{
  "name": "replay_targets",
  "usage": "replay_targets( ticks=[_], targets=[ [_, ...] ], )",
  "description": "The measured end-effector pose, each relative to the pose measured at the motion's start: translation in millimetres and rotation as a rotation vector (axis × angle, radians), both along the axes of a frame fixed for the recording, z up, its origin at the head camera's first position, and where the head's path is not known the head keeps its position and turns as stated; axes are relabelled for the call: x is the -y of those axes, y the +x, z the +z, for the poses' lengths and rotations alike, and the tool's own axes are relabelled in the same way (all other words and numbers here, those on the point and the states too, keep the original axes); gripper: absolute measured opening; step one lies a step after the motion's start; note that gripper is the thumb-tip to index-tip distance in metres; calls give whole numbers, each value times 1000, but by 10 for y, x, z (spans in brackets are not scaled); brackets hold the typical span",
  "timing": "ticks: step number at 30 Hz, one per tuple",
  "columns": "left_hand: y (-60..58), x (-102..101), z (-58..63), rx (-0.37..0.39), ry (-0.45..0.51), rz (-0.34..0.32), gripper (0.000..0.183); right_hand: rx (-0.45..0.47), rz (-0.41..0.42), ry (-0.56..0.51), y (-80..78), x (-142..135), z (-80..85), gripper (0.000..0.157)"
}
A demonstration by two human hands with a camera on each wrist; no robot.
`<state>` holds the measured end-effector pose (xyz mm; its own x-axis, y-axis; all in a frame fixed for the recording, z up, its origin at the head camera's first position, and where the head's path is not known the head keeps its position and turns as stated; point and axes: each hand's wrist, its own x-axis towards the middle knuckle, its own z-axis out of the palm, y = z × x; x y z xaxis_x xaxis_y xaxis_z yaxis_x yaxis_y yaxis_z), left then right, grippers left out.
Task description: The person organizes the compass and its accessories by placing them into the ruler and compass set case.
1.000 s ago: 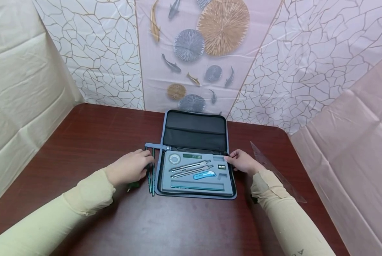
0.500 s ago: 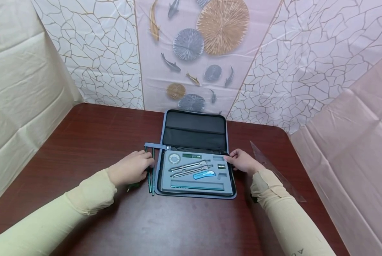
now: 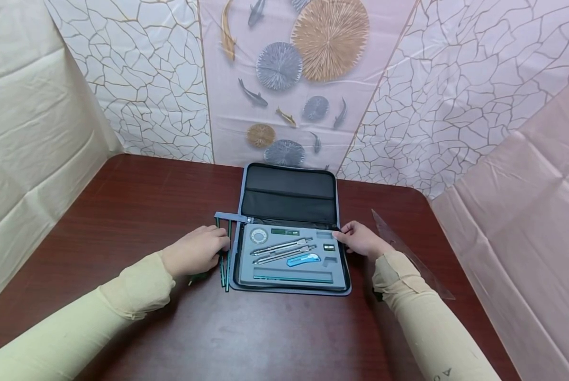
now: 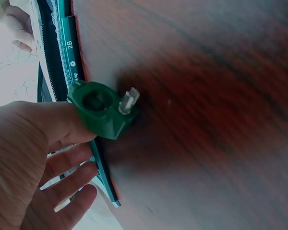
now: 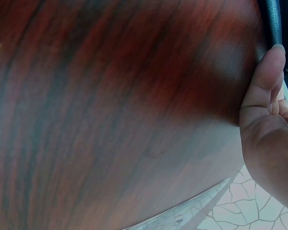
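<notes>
My left hand [image 3: 196, 251] lies over two dark green pencils [image 3: 227, 275] left of the open zippered drawing-set case [image 3: 291, 291]. In the left wrist view, several fingers extend loosely to a pencil marked 2B [image 4: 70, 45]. A green plastic piece with a ring and metal screw [image 4: 105, 115] sits by the thumb, whose tip it hides. My right hand [image 3: 360, 241] grips the case's right edge, thumb on top. The case's grey tray bears two metal compasses [image 3: 284, 254], a blue utility knife [image 3: 303, 260], a sharpener [image 3: 329, 247], a white ring-shaped item [image 3: 259, 236] and a green pencil [image 3: 294, 279].
A clear set square [image 3: 408, 254] lies right of the right hand. A small green box [image 3: 285, 232] sits in the tray. A blue-grey strap [image 3: 232, 217] sticks out left over the pencils' upper ends. Patterned curtains [image 3: 160, 79] surround the table [image 3: 265, 338].
The upper end of the pencil nearer the case has tilted slightly right. My left hand shifted very little, and my right hand stays on the case edge.
</notes>
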<state>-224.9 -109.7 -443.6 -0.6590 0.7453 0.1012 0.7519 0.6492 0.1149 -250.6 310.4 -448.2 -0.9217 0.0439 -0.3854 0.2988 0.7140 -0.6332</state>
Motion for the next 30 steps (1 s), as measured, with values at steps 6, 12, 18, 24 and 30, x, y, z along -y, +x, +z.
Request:
replay_targets(
  ticks=[6,12,18,24,30],
  targets=[
    [4,60,12,-23,-28,51,14,8,5,1,10,7,20,45],
    [-2,138,-6,-42,-55,83,13,10,7,-10,18,6,28,46],
    [-12,230,4,-20,-66,130,15,6,5,-2,23,-13,-5,48],
    [1,313,62,-21,-107,177,14,-3,14,-1,25,-22,-5,46],
    [10,368,57,-30,-100,181,14,-3,12,1,34,-3,19,45]
  ],
)
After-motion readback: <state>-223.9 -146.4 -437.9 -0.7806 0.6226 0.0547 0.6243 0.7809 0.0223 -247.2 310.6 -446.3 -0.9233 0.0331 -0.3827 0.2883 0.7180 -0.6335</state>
